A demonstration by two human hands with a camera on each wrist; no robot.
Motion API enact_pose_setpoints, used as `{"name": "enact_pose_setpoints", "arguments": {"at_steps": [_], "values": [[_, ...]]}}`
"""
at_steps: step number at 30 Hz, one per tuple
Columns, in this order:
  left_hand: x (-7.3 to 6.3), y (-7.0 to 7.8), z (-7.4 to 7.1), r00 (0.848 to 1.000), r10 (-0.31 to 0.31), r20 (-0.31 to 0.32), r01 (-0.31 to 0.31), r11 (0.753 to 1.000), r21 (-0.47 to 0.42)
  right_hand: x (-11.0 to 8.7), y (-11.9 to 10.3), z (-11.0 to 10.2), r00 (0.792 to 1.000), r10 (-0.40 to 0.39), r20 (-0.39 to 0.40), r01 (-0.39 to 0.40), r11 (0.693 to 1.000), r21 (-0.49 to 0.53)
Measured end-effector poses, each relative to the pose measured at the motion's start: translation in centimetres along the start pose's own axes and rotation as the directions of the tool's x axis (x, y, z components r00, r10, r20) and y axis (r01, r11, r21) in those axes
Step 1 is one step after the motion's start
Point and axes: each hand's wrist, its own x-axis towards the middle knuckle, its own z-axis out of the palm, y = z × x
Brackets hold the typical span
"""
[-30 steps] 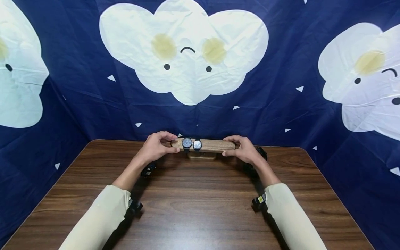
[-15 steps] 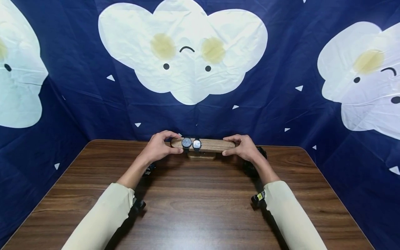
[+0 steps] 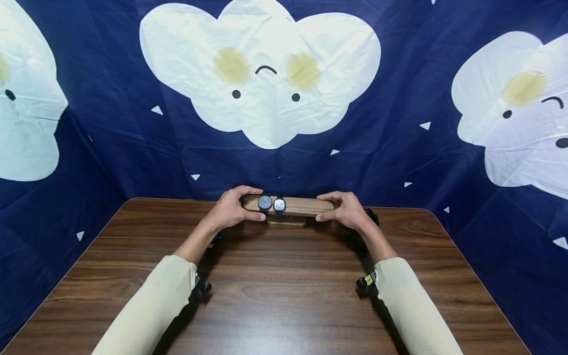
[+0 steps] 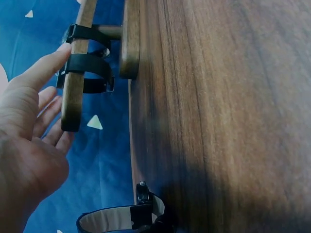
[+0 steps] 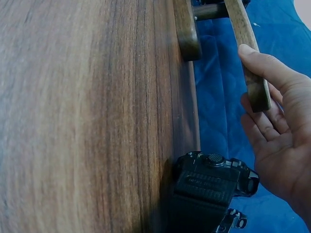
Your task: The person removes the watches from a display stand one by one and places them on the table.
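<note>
A wooden watch stand [image 3: 301, 207] with a rounded bar stands at the back of the table. Two dark-strapped watches hang round the left part of its bar: a round-faced watch [image 3: 265, 202] and a squarer watch [image 3: 279, 205]. My left hand [image 3: 232, 207] spans the bar's left end, thumb below and index finger above the round watch. In the left wrist view its thumb tip lies close to the straps; whether it presses on them I cannot tell. My right hand [image 3: 346, 211] holds the bar's right end, the thumb on the near side and the fingers behind.
A loop-shaped strap with a light lining [image 4: 116, 219] lies near the table's back edge at left. On the right, a bulky black object with a ridged knob [image 5: 209, 189] sits at that edge. A blue cloud-print cloth [image 3: 279, 167] hangs behind the wooden table [image 3: 284, 286].
My left hand has slid rightward along the bar, bringing its thumb and index finger around the round watch. The watches, the stand and my right hand stay in place.
</note>
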Motion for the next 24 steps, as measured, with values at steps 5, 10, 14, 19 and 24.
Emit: {"name": "enact_pose_setpoints", "arguments": {"at_steps": [5, 10, 14, 19, 24], "values": [[0.2, -0.3, 0.1, 1.000, 0.001, -0.001, -0.001, 0.999, -0.032, 0.0, -0.1, 0.0, 1.000, 0.003, -0.001, -0.003, 1.000, -0.015], [0.6, -0.4, 0.5, 1.000, 0.021, 0.002, -0.021, 0.999, -0.039, 0.1, -0.1, 0.0, 1.000, 0.008, -0.002, -0.008, 0.999, -0.031], [0.9, -0.3, 0.8, 1.000, 0.026, 0.003, -0.026, 0.999, -0.040, 0.1, -0.1, 0.0, 1.000, 0.009, -0.007, -0.009, 1.000, -0.029], [1.0, -0.1, 0.9, 1.000, 0.025, 0.016, -0.025, 0.999, -0.031, 0.1, -0.2, -0.1, 1.000, 0.010, -0.004, -0.010, 1.000, -0.027], [1.2, -0.1, 0.9, 0.998, 0.037, 0.043, -0.036, 0.999, -0.016, 0.1, -0.3, -0.1, 1.000, 0.012, 0.000, -0.012, 1.000, -0.023]]}}
